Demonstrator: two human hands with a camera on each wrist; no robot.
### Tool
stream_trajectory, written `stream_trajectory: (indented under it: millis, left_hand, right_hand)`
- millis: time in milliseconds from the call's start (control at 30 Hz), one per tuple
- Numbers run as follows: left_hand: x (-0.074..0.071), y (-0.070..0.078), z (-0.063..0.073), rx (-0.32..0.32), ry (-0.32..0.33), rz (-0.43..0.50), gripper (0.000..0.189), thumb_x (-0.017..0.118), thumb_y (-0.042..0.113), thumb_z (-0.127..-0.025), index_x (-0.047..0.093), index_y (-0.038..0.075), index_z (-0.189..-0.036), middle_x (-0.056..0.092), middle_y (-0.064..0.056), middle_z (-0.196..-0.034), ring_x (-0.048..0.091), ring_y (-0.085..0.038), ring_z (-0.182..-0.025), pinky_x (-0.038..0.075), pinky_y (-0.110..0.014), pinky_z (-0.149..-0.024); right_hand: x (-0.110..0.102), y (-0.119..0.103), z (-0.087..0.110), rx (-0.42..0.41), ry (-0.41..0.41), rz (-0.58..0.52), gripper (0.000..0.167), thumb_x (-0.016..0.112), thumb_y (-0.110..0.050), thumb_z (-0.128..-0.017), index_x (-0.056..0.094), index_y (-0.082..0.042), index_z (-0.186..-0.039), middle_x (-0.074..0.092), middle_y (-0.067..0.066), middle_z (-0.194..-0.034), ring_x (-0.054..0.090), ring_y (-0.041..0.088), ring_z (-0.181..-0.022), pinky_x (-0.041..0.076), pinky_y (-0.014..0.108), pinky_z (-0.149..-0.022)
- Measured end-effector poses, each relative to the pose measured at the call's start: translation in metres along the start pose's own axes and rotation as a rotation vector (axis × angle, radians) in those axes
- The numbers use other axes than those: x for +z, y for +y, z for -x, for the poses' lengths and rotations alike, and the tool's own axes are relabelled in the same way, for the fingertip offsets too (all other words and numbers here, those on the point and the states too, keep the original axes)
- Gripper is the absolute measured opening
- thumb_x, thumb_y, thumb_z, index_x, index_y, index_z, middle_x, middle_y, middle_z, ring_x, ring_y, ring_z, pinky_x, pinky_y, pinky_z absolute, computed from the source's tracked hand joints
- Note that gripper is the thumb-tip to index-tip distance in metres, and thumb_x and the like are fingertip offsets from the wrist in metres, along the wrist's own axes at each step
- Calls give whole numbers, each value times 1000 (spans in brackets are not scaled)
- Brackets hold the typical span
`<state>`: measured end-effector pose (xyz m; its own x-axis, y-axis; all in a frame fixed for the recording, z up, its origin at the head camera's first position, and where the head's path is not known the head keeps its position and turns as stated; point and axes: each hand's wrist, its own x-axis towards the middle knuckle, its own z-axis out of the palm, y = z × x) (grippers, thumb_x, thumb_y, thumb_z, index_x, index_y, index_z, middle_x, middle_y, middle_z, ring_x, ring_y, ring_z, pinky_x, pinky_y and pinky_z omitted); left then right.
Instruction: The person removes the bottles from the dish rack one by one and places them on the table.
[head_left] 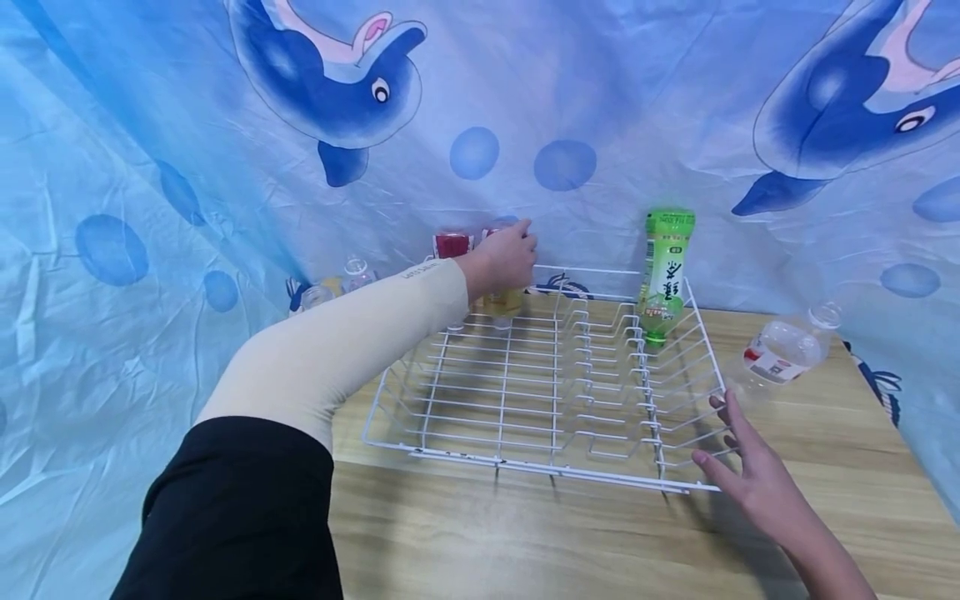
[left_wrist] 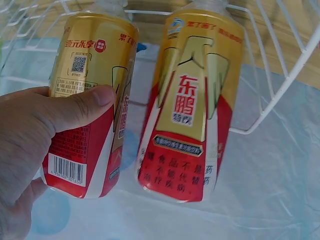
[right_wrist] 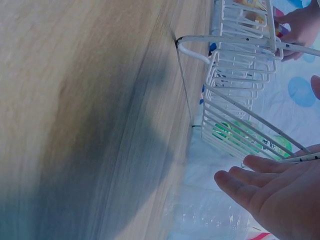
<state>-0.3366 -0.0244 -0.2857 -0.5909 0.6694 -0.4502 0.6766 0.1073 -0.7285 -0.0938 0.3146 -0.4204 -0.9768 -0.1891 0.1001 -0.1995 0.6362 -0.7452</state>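
My left hand [head_left: 508, 258] grips a red and gold drink bottle [left_wrist: 85, 145] at the back of a white wire dish rack [head_left: 555, 472]. The thumb lies across its label in the left wrist view. This bottle is upside down, its neck among the rack wires. A matching bottle [left_wrist: 187, 110] stands inverted beside it, a small gap apart. At the rack's right side is my right hand [head_left: 757, 471], its fingers loosely extended at the rim. A green tea bottle [head_left: 663, 279] stands cap-down in the rack's back right corner.
Right of the rack, a clear bottle [head_left: 783, 350] with a red and white label is on the wooden table [head_left: 450, 533]. More clear bottles [head_left: 356, 273] show behind my left forearm. A blue dolphin-print sheet [head_left: 525, 100] hangs close behind the rack and along the left.
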Motion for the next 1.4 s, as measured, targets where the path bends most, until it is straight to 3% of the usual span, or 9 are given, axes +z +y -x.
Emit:
stream_trajectory:
  millis: [400,700,967,1200,1400]
  left_hand:
    - [-15,-10,24,-78,57,-26,52,83,22,-85,64,21,-134,59,-10,-141,46,-36,-136,22,-60,-118]
    - [-19,-15,33,-109,58,86,53,81,23,-87,62,19,-136,57,-9,-143,45,-35,-137,22,-56,-120]
    - [-23,-14,43,-142,109,146,63,81,31,-88,55,17,-143,55,-10,-145,44,-36,-138,20,-58,-120]
    - [-23,-8,49,-188,224,267,63,79,43,-85,59,12,-136,63,-13,-133,57,-38,-123,34,-59,-113]
    - [-21,2,50,-246,281,380,68,80,54,-81,61,12,-131,67,-9,-121,63,-31,-105,50,-47,-92]
  right_hand:
    - [-1,-3,1,-21,8,4,99,69,-12,-95,-5,-13,-162,24,34,-157,31,59,-134,19,-2,-95]
    - [1,-1,2,-16,6,10,98,68,-13,-96,-5,-12,-162,25,35,-157,31,58,-134,21,-3,-93]
    - [2,0,2,-33,18,14,97,68,-12,-96,-4,-13,-162,26,33,-157,28,50,-138,21,-4,-94]
    - [0,-2,3,-30,20,19,97,68,-13,-96,-4,-13,-162,26,34,-157,32,57,-134,20,-3,-94]
    - [0,-4,2,-19,10,27,97,67,-15,-97,-5,-12,-162,26,34,-157,32,59,-134,18,-2,-95]
